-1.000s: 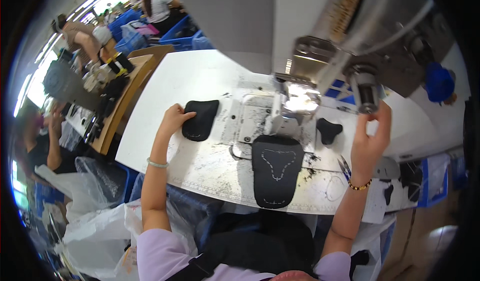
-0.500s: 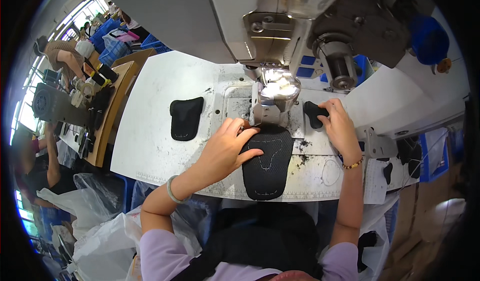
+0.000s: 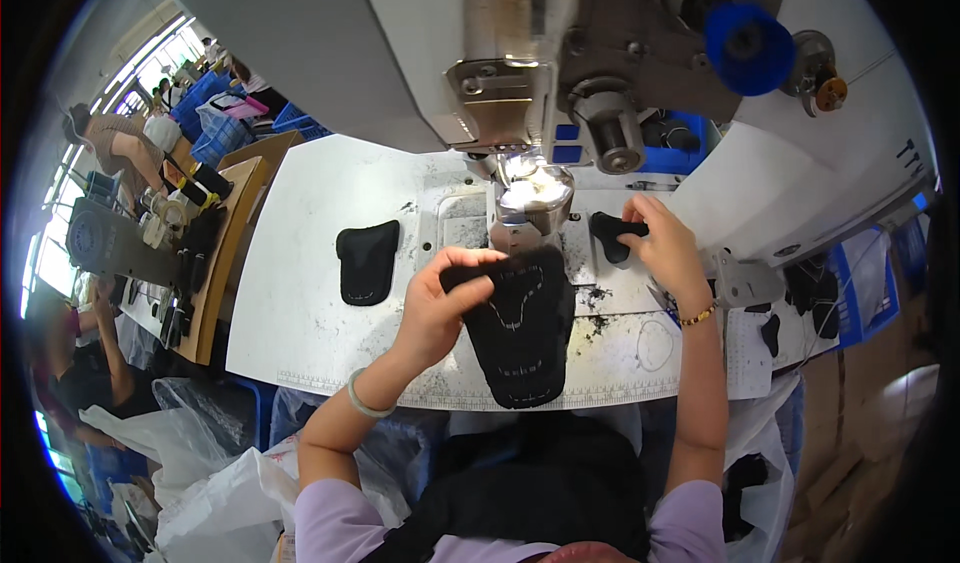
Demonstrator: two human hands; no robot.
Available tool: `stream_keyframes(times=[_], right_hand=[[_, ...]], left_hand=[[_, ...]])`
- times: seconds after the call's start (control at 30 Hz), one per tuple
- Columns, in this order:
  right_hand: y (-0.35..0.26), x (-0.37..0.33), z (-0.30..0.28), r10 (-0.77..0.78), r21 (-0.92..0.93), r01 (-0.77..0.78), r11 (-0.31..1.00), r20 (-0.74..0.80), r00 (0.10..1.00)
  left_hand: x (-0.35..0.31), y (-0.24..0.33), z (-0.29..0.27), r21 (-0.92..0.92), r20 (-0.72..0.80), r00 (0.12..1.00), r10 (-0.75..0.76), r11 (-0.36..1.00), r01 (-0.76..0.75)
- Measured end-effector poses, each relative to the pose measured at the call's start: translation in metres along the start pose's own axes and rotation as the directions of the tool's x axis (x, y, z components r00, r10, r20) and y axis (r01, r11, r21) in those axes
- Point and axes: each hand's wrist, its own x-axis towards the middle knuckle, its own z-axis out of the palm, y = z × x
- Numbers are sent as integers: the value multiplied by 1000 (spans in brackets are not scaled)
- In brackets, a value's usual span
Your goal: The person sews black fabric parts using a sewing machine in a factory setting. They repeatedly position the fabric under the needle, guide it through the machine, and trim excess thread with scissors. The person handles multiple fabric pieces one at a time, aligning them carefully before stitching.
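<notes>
My left hand (image 3: 436, 308) pinches the upper left edge of a large black fabric pad (image 3: 520, 348), thumb on top. White stitching outlines a tapered shape on the pad, with short stitch marks near its bottom. Another black layer seems to show along its right and lower edges. The sewing machine head (image 3: 532, 188) stands just beyond, its lamp glaring over the needle area. My right hand (image 3: 663, 248) grips the end of a small black pad (image 3: 608, 238), narrow at the waist, right of the needle area. A medium black pad (image 3: 368, 263) lies on the white table's left side.
The white machine table (image 3: 290, 293) carries dark lint and a ruler strip along its front edge. Scissors (image 3: 660, 298) lie near my right wrist. Black pieces (image 3: 810, 293) and a blue crate (image 3: 868, 283) are at the right. Clear plastic bags (image 3: 205, 443) hang below left; people work beyond.
My left hand has taken hold of the large pad's upper edge and raised it, tilting it toward me. My right hand now grips the small pad more closely. The view has shifted.
</notes>
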Motion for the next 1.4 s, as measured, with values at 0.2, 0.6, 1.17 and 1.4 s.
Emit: stream_keyframes(times=[0.2,0.6,1.17,1.4], right_hand=[[-69,-27,-30,-6,666,-76,742,120,993],[-112,-38,39,-74,615,193,764,-213,974],[-111,-30,50,33,796,81,600,-126,991],[-113,-30,51,31,792,107,601,-156,987]], left_hand=[[7,7,13,-313,-42,989,-140,942,120],[0,11,40,-2,-70,995,-71,997,71],[5,2,29,142,-120,992,-25,989,42],[5,2,25,147,-103,993,-50,987,65]])
